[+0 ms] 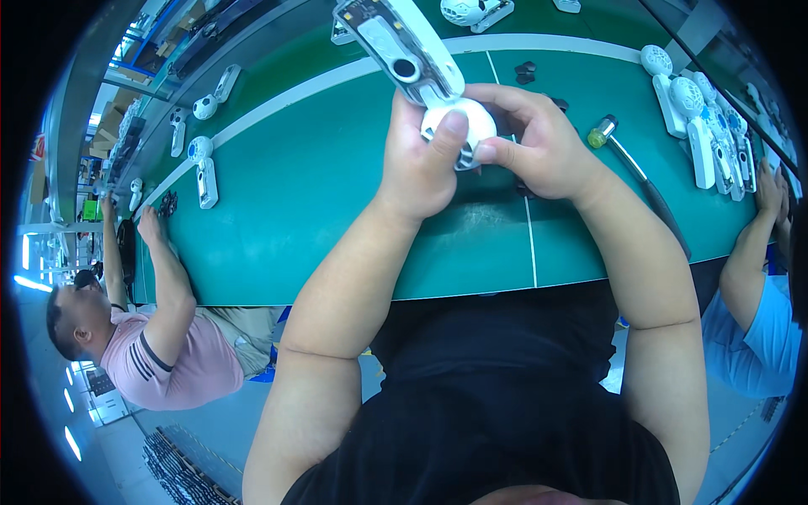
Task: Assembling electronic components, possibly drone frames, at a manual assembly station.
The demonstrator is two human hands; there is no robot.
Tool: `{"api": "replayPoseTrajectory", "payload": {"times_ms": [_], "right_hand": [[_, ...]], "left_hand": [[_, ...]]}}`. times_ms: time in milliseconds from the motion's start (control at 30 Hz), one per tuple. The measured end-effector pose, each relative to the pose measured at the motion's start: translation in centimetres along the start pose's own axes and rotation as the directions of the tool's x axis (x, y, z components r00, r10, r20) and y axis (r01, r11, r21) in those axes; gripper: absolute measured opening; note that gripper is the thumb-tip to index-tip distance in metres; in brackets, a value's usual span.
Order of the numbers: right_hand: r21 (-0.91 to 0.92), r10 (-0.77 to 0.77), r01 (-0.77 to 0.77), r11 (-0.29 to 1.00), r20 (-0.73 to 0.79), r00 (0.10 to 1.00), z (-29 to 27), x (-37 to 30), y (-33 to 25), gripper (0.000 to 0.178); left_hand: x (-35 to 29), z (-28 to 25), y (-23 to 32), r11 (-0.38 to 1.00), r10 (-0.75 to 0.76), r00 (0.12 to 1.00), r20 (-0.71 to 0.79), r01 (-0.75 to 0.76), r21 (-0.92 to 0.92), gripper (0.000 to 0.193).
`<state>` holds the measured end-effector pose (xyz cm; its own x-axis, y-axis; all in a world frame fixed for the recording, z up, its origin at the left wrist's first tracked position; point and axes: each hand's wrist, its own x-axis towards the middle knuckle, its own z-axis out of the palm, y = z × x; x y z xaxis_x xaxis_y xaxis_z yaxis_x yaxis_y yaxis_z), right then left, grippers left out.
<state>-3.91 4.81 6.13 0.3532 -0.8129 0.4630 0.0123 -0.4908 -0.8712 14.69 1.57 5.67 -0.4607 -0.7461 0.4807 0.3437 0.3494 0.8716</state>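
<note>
A white device [412, 50] with a long body and a round, ball-like end is held up above the green work mat. Its long part shows a dark round opening and points away, up and to the left. My left hand [422, 160] is closed around the left side of the round end, its thumb lying on the white shell. From the right, my right hand [539, 139] grips the same end, with the thumb pressed at its lower edge near a dark gap. Some of the fingers behind the device are hidden.
Right of my hands lies a hammer [644, 178]. Small black parts [526, 72] sit on the green mat [278, 210]. Several similar white devices [701, 151] stand clustered at the right; another device [206, 181] lies at the left. Co-workers are at both sides: a pink shirt [181, 362] left, a blue sleeve [762, 337] right.
</note>
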Motion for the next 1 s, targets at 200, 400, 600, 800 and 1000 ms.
{"api": "replayPoseTrajectory", "payload": {"times_ms": [200,400,600,800,1000], "right_hand": [[-0.455,0.068,-0.116,0.883,-0.120,0.990,-1.4,0.4,-0.3,0.047],[-0.887,0.175,-0.007,0.461,0.083,0.981,-2.1,-0.6,0.9,0.031],[-0.880,0.263,-0.054,0.472,0.083,0.961,-1.9,0.1,1.2,0.016],[-0.897,0.215,-0.092,0.432,0.003,0.977,-2.6,-0.1,1.9,0.013],[-0.609,-0.119,-0.014,0.793,-0.178,0.977,-3.6,-0.3,0.5,0.012]], "left_hand": [[1.2,-1.1,0.5,0.993,-0.111,0.980,-0.168,0.104,-0.049,0.051],[2.0,-1.5,-0.1,0.990,-0.133,0.963,-0.234,0.120,-0.068,0.046],[1.7,-1.4,-0.8,0.991,-0.135,0.977,-0.165,0.135,-0.011,0.049],[1.7,-0.9,-0.9,0.991,-0.130,0.985,-0.110,0.129,-0.021,0.054],[1.7,-1.3,-1.1,0.985,-0.163,0.981,-0.108,0.168,0.045,0.056]]}}
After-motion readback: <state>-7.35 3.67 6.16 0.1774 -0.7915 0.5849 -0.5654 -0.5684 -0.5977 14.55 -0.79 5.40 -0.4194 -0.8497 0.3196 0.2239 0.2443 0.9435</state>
